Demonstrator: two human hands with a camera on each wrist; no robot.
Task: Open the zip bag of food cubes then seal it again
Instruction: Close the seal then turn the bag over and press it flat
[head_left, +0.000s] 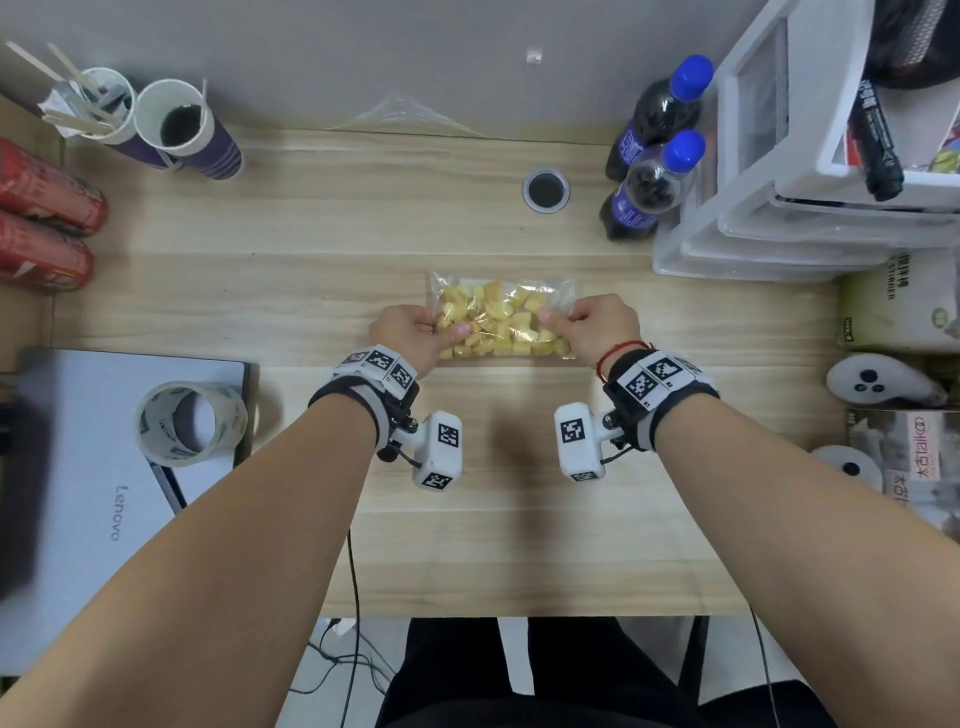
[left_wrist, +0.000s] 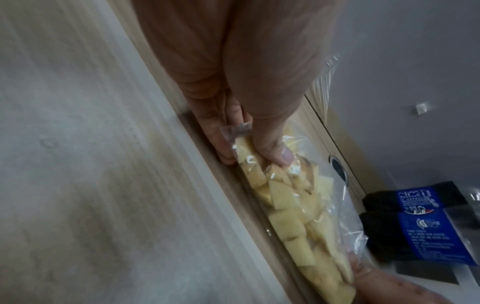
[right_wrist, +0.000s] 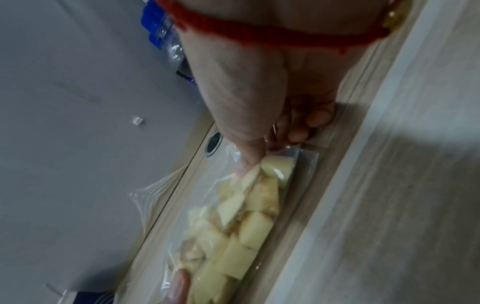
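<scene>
Both forearms reach forward over the wooden surface (head_left: 467, 218), roughly parallel, wrists bent slightly inward so the hands meet the bag (head_left: 501, 317) from either side. The bag lies flat near the middle of the surface, clear plastic, filled with pale yellow cubes (head_left: 506, 325).

The left hand (head_left: 410, 332) is knuckles-up at the bag's left end. Its fingers (left_wrist: 221, 144) are curled under the plastic and the thumb presses down on top, so the end of the bag is pinched between them; the left wrist view shows the thumb tip lying on the film over the cubes and a corner of plastic sticking out between thumb and fingers.

The right hand (head_left: 597, 327) mirrors it at the right end, knuckles-up, with a red cord (head_left: 621, 349) around the wrist. Thumb and forefinger are clamped together on the plastic at the bag's right end, while the other fingers (right_wrist: 309, 117) are curled in and rest close to the surface beside the bag.

Whether the zip strip is shut or parted cannot be told from these views.

Around the bag, well apart from it: two dark bottles (head_left: 654, 171) with blue caps at the far right, paper cups (head_left: 176, 124) at the far left, a tape roll (head_left: 189, 421) on a laptop (head_left: 98, 493) at near left, and white drawers (head_left: 789, 156) at right.
</scene>
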